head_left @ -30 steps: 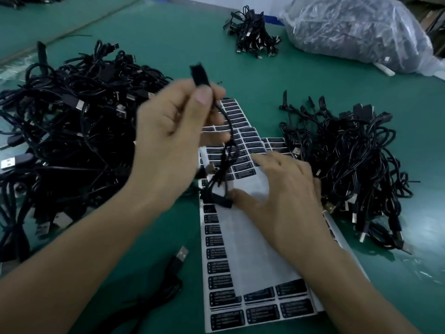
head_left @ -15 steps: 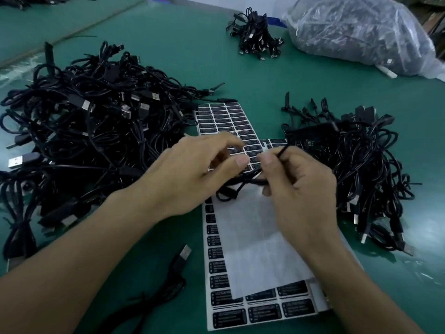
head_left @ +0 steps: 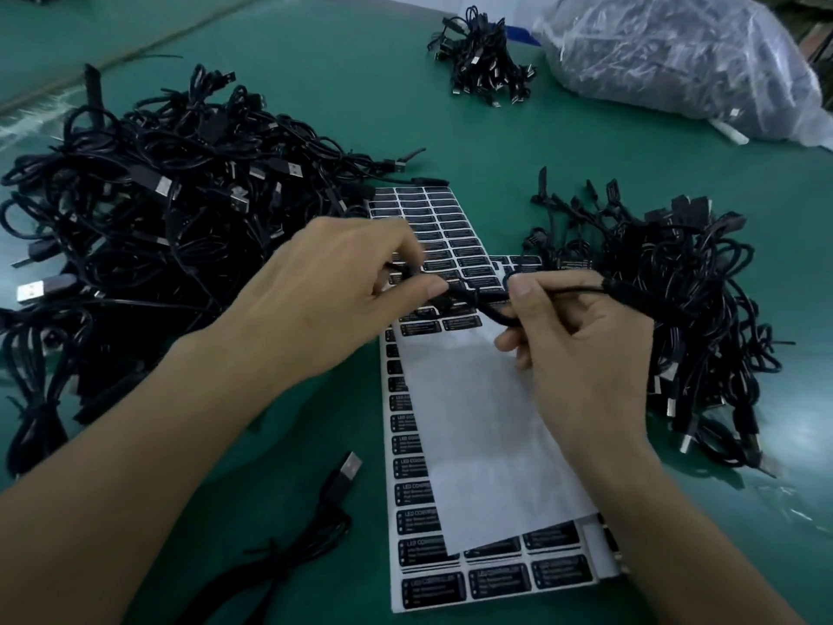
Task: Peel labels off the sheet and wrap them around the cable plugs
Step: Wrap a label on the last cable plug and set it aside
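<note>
1. Both hands hover low over the far half of the label sheet (head_left: 450,232), close together and joined by one black cable (head_left: 478,304).
2. The left hand (head_left: 333,300) pinches the cable between thumb and forefinger. That spot is blurred, so I cannot tell whether a label or a plug sits under the fingertips.
3. The right hand (head_left: 586,349) grips the same cable with its thumb on top and its other fingers curled below. The cable goes on past its knuckles to a thicker dark part (head_left: 624,294), probably a plug, which points at the right pile (head_left: 703,318).
4. The stretch between the hands runs left to right and dips slightly toward the right hand. It lies crosswise to the sheet's long side, which runs away from the person.
5. The nearest unpeeled labels (head_left: 421,327) lie directly below the gap between the hands. A blank backing paper (head_left: 487,421) covers the middle of the sheet, and more labels show along the left and near edges.
6. My judgement is that the right hand is nearer both the likely plug and the right pile, so it suits setting the cable down there. The left hand is nearer the big left pile (head_left: 157,218), so it suits fetching a fresh cable.
</note>
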